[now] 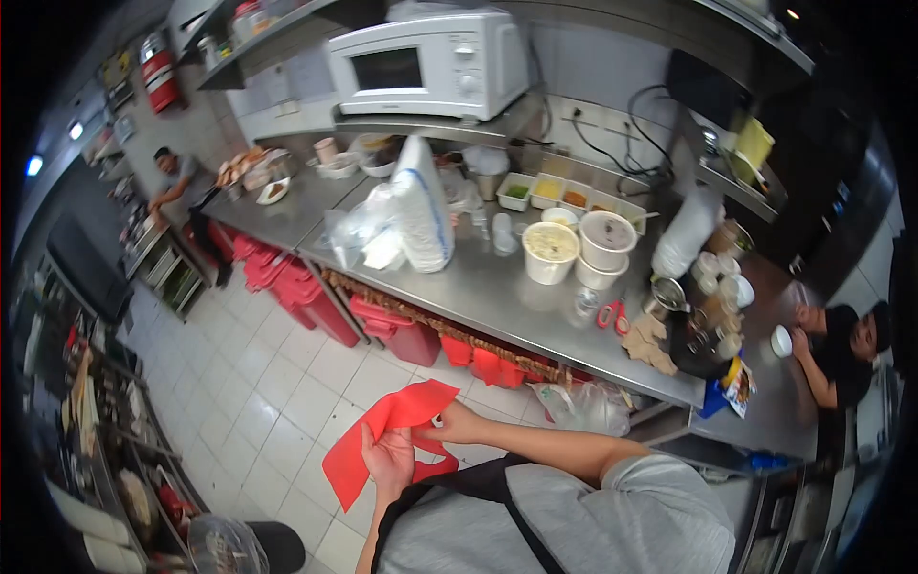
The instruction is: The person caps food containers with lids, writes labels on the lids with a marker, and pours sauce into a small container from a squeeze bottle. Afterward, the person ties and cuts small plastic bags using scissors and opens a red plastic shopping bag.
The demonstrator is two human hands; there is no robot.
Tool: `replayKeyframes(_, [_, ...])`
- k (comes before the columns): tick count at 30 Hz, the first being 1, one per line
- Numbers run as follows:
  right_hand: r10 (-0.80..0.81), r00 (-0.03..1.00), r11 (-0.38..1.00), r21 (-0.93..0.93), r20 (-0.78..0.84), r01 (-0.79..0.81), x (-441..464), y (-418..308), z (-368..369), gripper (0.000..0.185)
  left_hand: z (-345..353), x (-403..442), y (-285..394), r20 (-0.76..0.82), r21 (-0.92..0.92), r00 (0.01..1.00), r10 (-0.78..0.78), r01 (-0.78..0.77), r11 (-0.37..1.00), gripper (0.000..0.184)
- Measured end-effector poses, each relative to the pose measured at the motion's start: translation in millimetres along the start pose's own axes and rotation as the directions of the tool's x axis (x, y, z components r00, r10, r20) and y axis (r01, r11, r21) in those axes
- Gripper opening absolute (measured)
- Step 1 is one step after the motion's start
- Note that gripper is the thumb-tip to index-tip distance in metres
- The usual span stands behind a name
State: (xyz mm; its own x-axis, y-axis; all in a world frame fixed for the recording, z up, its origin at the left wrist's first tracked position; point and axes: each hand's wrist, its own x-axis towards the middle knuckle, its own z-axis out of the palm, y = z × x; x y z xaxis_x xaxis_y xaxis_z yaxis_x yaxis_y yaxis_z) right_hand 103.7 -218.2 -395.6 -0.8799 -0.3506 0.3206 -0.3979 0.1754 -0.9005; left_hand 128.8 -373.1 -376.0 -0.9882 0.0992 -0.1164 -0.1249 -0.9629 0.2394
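Note:
A red cloth bag (392, 411), apparently of thin non-woven fabric with a loop-like strip at its lower end, is spread between my hands in front of my body. My left hand (390, 461) holds it from below with the palm turned up, the thumb lying against the fabric. From the other side, my right hand (453, 423) grips the edge of the bag, its fingertips partly hidden by the folds. Both hands are over the tiled floor, short of the steel counter.
The steel counter (497, 297) carries tubs (550, 256), red scissors (612, 316), a white bag (421, 210) and sauce trays. A microwave (430, 67) stands above. Red bins (306, 297) are beneath. One person (177, 182) works far left, another person (846, 354) at right.

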Motion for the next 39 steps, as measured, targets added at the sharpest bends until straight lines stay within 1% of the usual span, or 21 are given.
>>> replayKeyframes(2, [-0.132, 0.985, 0.989, -0.086, -0.112, 0.122, -4, 10, 7, 0.051, 5, -2, -4, 0.111, -0.101, 0.992, -0.063, 0.074, 0.992, 0.045])
replayKeyframes(3, [-0.196, 0.960, 0.974, -0.155, -0.199, 0.167, -6, 10, 7, 0.041, 8, -1, -6, 0.091, -0.161, 0.989, -0.119, 0.132, 0.978, 0.045])
replayKeyframes(6, [0.164, 0.986, 0.961, 0.230, -0.017, -0.156, -8, 2, -19, 0.038, 12, 1, -6, 0.069, -0.233, 0.988, -0.136, 0.149, 0.961, 0.047])
replayKeyframes(7, [0.063, 0.997, 0.986, 0.157, -0.047, -0.055, -11, 19, -23, 0.030, 12, 5, -3, 0.057, -0.180, 0.989, -0.138, 0.146, 0.973, 0.048])
replayKeyframes(9, [0.092, 0.996, 0.995, 0.028, 0.000, -0.092, -15, 20, -35, 0.027, 19, 14, 7, 0.033, -0.072, 0.989, -0.141, 0.143, 0.987, 0.048])
replayKeyframes(10, [0.110, 0.994, 0.993, -0.036, 0.024, -0.109, -16, 20, -38, 0.026, 25, 17, 5, 0.137, -0.010, 0.978, -0.154, 0.157, 0.988, 0.048])
replayKeyframes(12, [0.271, 0.962, 0.942, 0.213, -0.034, -0.258, -18, 11, -34, 0.025, 60, 15, 3, 0.335, 0.112, 0.924, -0.184, 0.154, 0.982, 0.047])
replayKeyframes(13, [0.350, 0.936, 0.888, 0.334, -0.042, -0.317, -18, 6, -30, 0.025, 47, 22, 3, 0.316, 0.151, 0.925, -0.212, 0.172, 0.973, 0.042])
replayKeyframes(15, [0.434, 0.899, 0.794, 0.496, -0.059, -0.351, -16, 11, -22, 0.024, 21, 29, -2, 0.206, 0.453, 0.948, -0.241, 0.126, 0.882, 0.040])
replayKeyframes(16, [0.446, 0.892, 0.776, 0.530, -0.074, -0.344, -17, 18, -19, 0.024, 8, 28, -4, 0.142, 0.591, 0.960, -0.242, 0.114, 0.799, 0.039])
replayKeyframes(17, [0.459, 0.884, 0.756, 0.561, -0.086, -0.337, -17, 12, -19, 0.024, -1, 25, -8, 0.172, 0.660, 0.963, -0.205, 0.042, 0.750, 0.038])
replayKeyframes(20, [0.454, 0.878, 0.756, 0.586, -0.151, -0.291, -15, 6, -15, 0.025, -13, 17, -10, 0.017, 0.848, 0.982, -0.190, 0.086, 0.523, 0.033])
replayKeyframes(21, [0.443, 0.880, 0.767, 0.581, -0.173, -0.272, -13, 4, -14, 0.025, -10, 12, -13, -0.018, 0.854, 0.986, -0.164, 0.101, 0.510, 0.030])
replayKeyframes(24, [0.556, 0.831, 0.592, 0.702, 0.002, -0.397, -11, -5, -12, 0.028, -13, 10, -17, 0.051, 0.879, 0.972, -0.231, 0.067, 0.473, 0.032])
replayKeyframes(27, [0.647, 0.755, 0.456, 0.738, 0.108, -0.496, -7, -6, -5, 0.023, -16, 13, -15, 0.063, 0.931, 0.985, -0.162, 0.000, 0.364, 0.020])
replayKeyframes(30, [0.660, 0.745, 0.455, 0.737, 0.097, -0.499, -6, 9, 0, 0.020, -17, 14, -8, 0.063, 0.955, 0.993, -0.095, -0.032, 0.296, 0.015])
replayKeyframes(33, [0.591, 0.807, 0.617, 0.645, -0.002, -0.450, -6, 13, -7, 0.019, -19, 16, 9, 0.047, 0.980, 0.994, -0.099, -0.026, 0.200, 0.013])
replayKeyframes(34, [0.616, 0.788, 0.610, 0.625, 0.013, -0.487, -6, 14, -9, 0.020, -21, 17, 14, 0.037, 0.987, 0.993, -0.116, -0.018, 0.162, 0.013])
replayKeyframes(36, [0.665, 0.746, 0.590, 0.584, 0.040, -0.557, -7, 15, -9, 0.021, -25, 16, 14, 0.024, 0.965, 0.967, -0.255, 0.044, 0.257, 0.014])
replayKeyframes(37, [0.704, 0.708, 0.521, 0.637, 0.055, -0.568, -6, 13, -8, 0.022, -26, 15, 13, 0.026, 0.951, 0.946, -0.324, 0.077, 0.300, 0.015])
replayKeyframes(39, [0.771, 0.630, 0.377, 0.731, 0.092, -0.569, -1, -4, -6, 0.022, -17, 11, 7, 0.200, 0.898, 0.896, -0.395, -0.007, 0.439, 0.021])
